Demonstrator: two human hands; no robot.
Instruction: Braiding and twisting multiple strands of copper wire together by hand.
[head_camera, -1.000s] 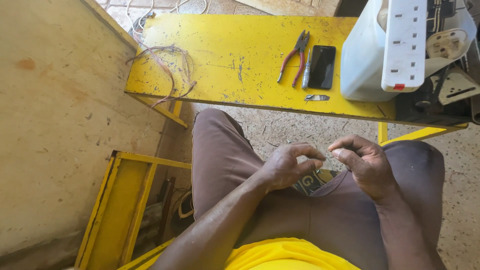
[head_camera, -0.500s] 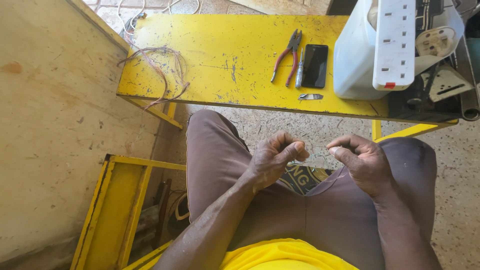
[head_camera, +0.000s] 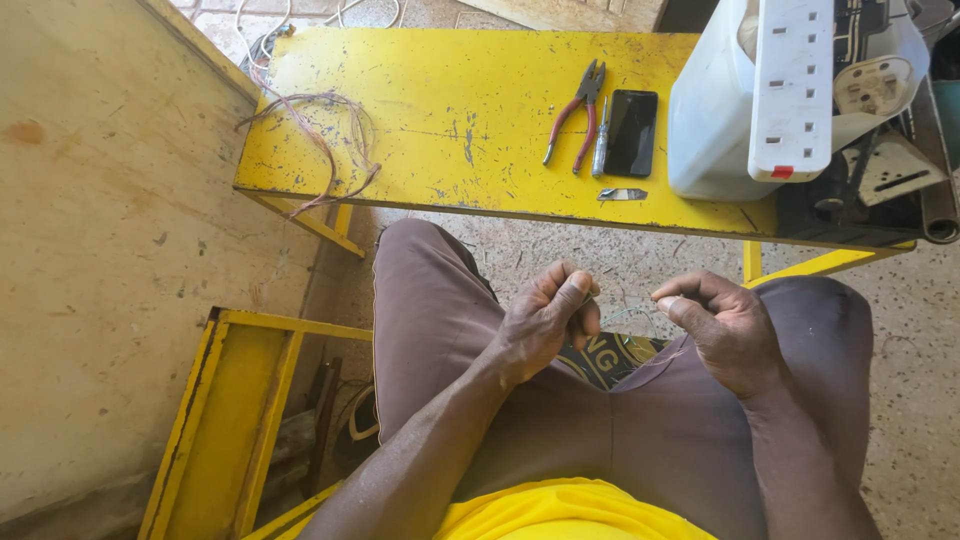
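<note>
Hands at lower centre of the frame pinch a thin wire (head_camera: 630, 318) between them: left hand (head_camera: 545, 322) and right hand (head_camera: 722, 328), both closed on its ends, above the lap. Pliers (head_camera: 575, 115) and phone (head_camera: 632, 132) lie on the yellow tabletop (head_camera: 450, 120) above.

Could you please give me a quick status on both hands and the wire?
Left hand and right hand over the lap, fingers pinched on a thin wire strung between them. Pliers untouched on the yellow bench. Nothing in the way.

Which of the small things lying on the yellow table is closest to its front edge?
The small metal blade, lying alone below the pliers and phone.
</note>
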